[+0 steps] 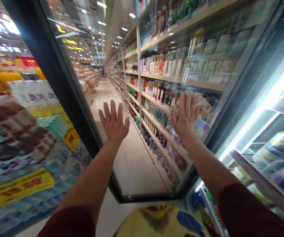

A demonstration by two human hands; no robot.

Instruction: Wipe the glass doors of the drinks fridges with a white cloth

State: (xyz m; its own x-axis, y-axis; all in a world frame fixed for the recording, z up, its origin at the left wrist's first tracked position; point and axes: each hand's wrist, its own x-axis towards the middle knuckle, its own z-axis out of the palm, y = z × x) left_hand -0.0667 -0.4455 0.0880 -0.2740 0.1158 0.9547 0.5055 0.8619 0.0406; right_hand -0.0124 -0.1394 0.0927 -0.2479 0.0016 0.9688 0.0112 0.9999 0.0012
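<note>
Right hand [185, 120] first: we have it holding an off-white cloth [203, 107], fingers laid fairly straight, palm turned away from us toward the glass. The cloth is bunched under and beyond the fingers, most of its bulk sticking out on the right side. Long axis roughly sideways, as far as a crumpled thing has one. The right hand is on it; the left hand [114, 121] is well apart, off to the cloth's left and a bit lower.

We mark the left hand as wide, fingers and thumb spread, nothing in it. Palm faces the glass door [142, 171]; it looks flat on the pane, but we can't confirm contact from this angle.

Next, the door: black frame, with the left upright [55, 75] leaning past the left forearm and the bottom rail [154, 198] low, ahead of the yellow garment [159, 223]. The cloth sits in the right part of the pane, nearer the frame's right side than its left. Bottled drinks [174, 64] show in the glass behind it; through it or mirrored, we can't tell.

Further out, right: bright light strip [265, 102] and the wire shelf [258, 179] of a lit cooler, packs blurred. Left: stacked bottle packs [38, 92] and a yellow price sign [20, 187], digits smeared.
</note>
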